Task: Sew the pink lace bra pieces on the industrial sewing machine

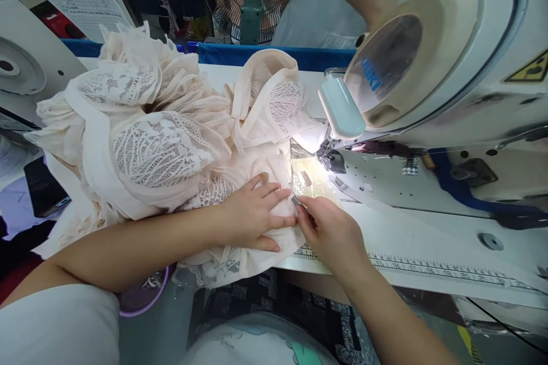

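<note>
left hand (252, 217): fingers spread flat on cream cloth (280, 165), just left of the sewing machine (454, 68) | right hand (336, 234): fingers pinching small metal thing (296, 200), machine's near side | lacy pile (162, 145): farther left

Garment pile (154, 148): cream all over, whiter floral-and-mesh lace on the cups
Garment under left hand (261, 262): same cream, plain
Small metal tool (296, 200): silver-grey
Machine head (454, 57): off-white and beige, dark blue line round the rim — blue lettering (370, 74), yellow triangle (528, 68) with black marks
Guard (342, 107): pale aqua
Patch by needle (314, 177): pale yellow
Bed: white table (411, 228), black ruler markings (411, 265)
Back edge strip (274, 56): deep blue
Fan stand (252, 5): grey-green
Basket (137, 313): purple
Lap cloth (265, 296): black — grey blocky pattern
Shirt (244, 348): white, green print
</note>
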{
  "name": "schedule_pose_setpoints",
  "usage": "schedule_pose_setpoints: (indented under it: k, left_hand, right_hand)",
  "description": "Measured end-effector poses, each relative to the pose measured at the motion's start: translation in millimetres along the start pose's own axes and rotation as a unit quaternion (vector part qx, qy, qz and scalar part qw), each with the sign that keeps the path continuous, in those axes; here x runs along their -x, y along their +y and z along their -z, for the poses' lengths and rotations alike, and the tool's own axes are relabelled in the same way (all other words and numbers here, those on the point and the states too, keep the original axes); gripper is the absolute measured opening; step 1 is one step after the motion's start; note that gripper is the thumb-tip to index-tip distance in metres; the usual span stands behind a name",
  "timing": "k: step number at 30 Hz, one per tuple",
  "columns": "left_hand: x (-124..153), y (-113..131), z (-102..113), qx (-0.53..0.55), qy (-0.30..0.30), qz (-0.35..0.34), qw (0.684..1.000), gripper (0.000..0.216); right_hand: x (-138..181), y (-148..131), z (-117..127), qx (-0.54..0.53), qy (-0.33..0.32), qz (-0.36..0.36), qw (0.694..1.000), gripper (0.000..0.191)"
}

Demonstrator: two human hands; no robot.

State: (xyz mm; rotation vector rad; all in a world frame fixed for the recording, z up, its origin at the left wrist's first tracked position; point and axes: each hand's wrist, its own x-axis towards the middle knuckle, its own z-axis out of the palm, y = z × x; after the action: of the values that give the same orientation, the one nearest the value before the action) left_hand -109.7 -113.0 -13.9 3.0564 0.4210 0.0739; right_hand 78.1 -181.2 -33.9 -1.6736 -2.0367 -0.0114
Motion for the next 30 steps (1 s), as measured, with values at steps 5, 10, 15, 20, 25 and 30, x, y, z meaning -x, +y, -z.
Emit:
schedule_pose_setpoints:
  k: [5,10,15,20,25,30]
  left_hand:
    - [-0.6,1.0,-0.7,0.003,0.004,0.006,1.000,0.056]
    - [-0.9,2.1,-2.2,0.006,0.001,0.013,1.000,0.057]
    - [-1.4,3.4,-1.0,0.014,-0.014,0.020,1.000,0.056]
    - [-1.0,3.9,-1.2,0.006,-0.005,0.017,1.000,0.056]
    - [-1.0,3.6,-2.3,0.001,0.014,0.009,1.000,0.055]
    - [-1.2,3.9,-1.5,0.006,0.004,0.014,1.000,0.055]
  right_hand:
    - [0.2,-2.4,0.8,0.041,-0.005,0.027,0.999,0.021]
    - [16.8,-4.6,11.1,0.055,-0.019,0.023,0.998,0.023]
    - [32.9,-2.5,24.3,0.060,-0.038,0.021,0.997,0.023]
    - [20.5,-2.6,21.0,0.022,-0.001,0.021,1.000,0.019]
    - [-1.0,-4.3,3.3,0.025,-0.001,0.010,1.000,0.018]
    - [-0.8,-3.8,-0.6,0.024,-0.015,0.007,1.000,0.021]
